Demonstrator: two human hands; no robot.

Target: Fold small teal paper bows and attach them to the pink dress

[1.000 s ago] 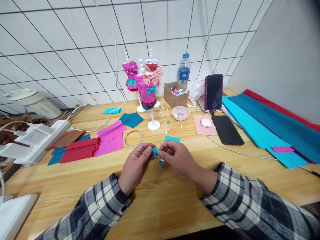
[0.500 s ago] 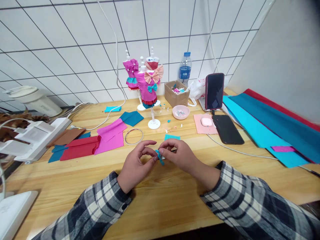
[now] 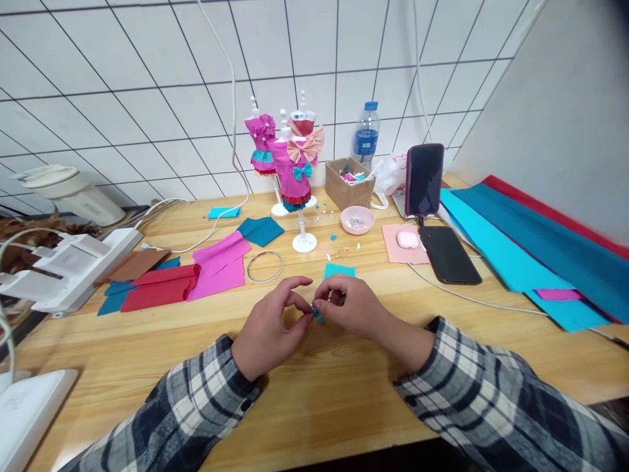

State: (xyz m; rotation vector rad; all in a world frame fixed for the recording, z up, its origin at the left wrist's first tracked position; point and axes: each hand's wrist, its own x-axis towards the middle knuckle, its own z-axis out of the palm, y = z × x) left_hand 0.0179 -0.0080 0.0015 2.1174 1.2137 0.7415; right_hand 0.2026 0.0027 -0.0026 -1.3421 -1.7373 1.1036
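Note:
A small blue crepe-paper strip [image 3: 318, 316] is pinched between my hands, low over the table, and mostly hidden by fingertips. My left hand [image 3: 272, 324] grips its left end between thumb and a finger, the index finger raised clear. On the other side, my right hand [image 3: 356, 307] closes its thumb and fingers over the top of the strip. Just beyond my right fingers lies a turquoise paper piece [image 3: 340, 270]. Farther back stands a small white dress form in a magenta paper dress [image 3: 291, 172] with peach and blue bows.
Two more dressed forms stand behind it. A pink bowl [image 3: 358, 221], a cardboard box [image 3: 350, 185] and a water bottle [image 3: 366, 136] are at the back. Wire ring [image 3: 265, 267] and magenta paper [image 3: 221, 265] lie left; phones [image 3: 451, 255] and blue paper sheets [image 3: 545, 242] lie right.
My fingers have shifted slightly around the blue strip, and less of it shows now. The whole view has moved a little; the other things on the table stay put.

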